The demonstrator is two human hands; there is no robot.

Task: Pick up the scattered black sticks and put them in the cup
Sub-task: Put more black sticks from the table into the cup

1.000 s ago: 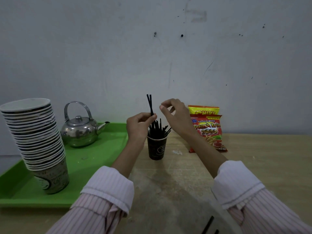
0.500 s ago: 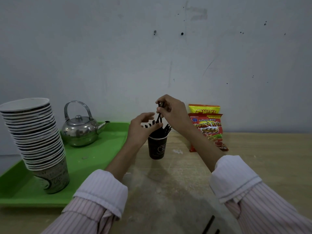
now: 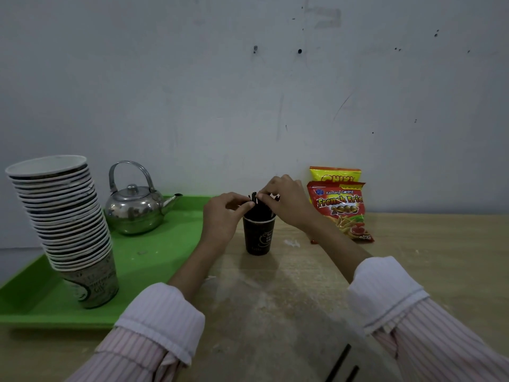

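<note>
Both hands meet over the mouth of the cup [image 3: 259, 235], and each grip is closed on the tops of the black sticks [image 3: 257, 209] that stand in it. Left hand [image 3: 224, 216] comes in from the cup's left, its thumb and forefinger pinched together on the stick ends just above the rim, wrist bent slightly down, the other fingers curled under. Right hand [image 3: 285, 201] arches over the cup from the right, knuckles up, its fingertips pressed onto the same bundle from above and behind; how many sticks each hand actually grips cannot be told, since the fingers hide them. Forearms run back from the cup toward the camera in a V, bare to the turned-back cuffs of striped sleeves [image 3: 391, 296].

The cup, dark with a pale rim, stands upright on the desk [image 3: 440, 257]. Nearer the camera than the cup, at the lower edge, two more loose sticks [image 3: 340, 362] lie on the desk. Right of the cup two snack bags [image 3: 341, 210] lean at the wall. Left of it a green tray [image 3: 154, 260] carries a metal kettle [image 3: 135, 210] and a tall leaning stack of paper cups [image 3: 66, 224].
</note>
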